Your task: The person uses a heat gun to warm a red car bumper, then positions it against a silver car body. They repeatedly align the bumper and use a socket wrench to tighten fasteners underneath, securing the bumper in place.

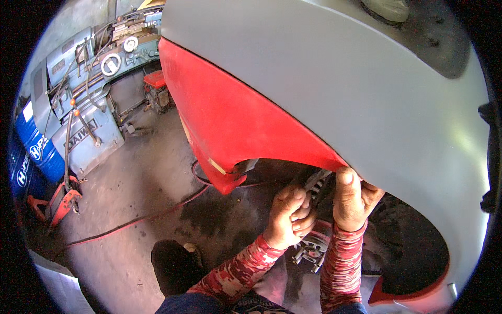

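A red car bumper (235, 110) meets the grey fender (314, 68) along a dark seam. My right hand (349, 201) grips the bumper's rear corner at the wheel arch. Its thumb presses on the outside while the fingers go behind the edge, out of sight. Just left of it, my left hand (290, 217) is closed with curled fingers around a dark grey piece (318, 179) under the arch. I cannot make out what that piece is. Below the hands, a wheel hub (312, 250) with bare studs shows inside the dark wheel well.
A blue-grey lathe (89, 78) stands at the far left, with blue drums (42, 152) beside it. A red floor jack (65, 201) with a long handle sits in front of them. A reddish hose (141, 219) crosses the concrete floor. A small red-topped engine (156, 83) stands behind the bumper.
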A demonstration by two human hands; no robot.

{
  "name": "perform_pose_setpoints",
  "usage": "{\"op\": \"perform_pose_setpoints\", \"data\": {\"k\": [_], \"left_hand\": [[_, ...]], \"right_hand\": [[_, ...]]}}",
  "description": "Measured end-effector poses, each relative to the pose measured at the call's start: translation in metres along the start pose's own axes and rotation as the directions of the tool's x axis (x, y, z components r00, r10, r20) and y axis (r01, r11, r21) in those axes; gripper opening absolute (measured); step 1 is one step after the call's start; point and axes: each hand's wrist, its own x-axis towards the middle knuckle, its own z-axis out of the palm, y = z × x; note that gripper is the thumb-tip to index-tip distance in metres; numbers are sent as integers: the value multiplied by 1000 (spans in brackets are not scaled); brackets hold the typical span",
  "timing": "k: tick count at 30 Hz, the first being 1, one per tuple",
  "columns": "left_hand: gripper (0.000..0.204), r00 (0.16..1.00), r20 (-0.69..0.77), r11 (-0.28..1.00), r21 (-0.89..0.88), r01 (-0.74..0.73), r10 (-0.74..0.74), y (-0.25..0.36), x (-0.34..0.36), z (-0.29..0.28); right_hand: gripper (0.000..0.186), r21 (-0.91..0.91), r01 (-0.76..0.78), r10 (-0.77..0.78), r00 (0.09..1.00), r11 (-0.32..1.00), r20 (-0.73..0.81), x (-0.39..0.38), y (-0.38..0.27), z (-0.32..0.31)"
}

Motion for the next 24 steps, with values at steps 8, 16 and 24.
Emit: {"op": "perform_pose_setpoints", "data": {"k": [8,16,24], "left_hand": [[39,950,-52,942,123,313,-309,66,-41,-45],[42,862,-501,-281,819,500,74,184,-115,-86],[42,839,-535,-467,719,515,101,188,-153,-175]], "right_hand": [[46,640,-338,486,871,690,-64,-66,84,6],[51,380,-870,885,413,314,214,-132,234,72],[58,584,-780,807,486,226,336,-173,300,81]]}}
